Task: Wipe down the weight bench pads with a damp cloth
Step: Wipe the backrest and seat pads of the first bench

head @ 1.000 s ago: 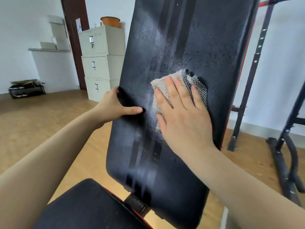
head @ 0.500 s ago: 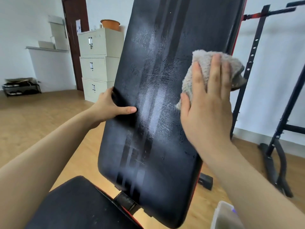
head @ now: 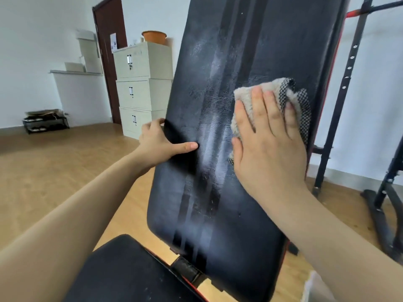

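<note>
1. On the tall, tilted back pad (head: 239, 62), black and shiny with long stripes, the right hand (head: 268, 144) lay flat with straight fingers, pressing a cloth (head: 242, 94) against it.
2. That cloth was fuzzy and beige, with a black-and-white checked patch on its right side.
3. The left hand (head: 157, 144) gripped the pad's left edge, thumb across the front, fingers curled behind.
4. Below, the seat pad (head: 130, 271) looked flat, black and dull.
5. A pale, boxy cabinet (head: 141, 88) stood on the wooden floor (head: 54, 166) behind.
</note>
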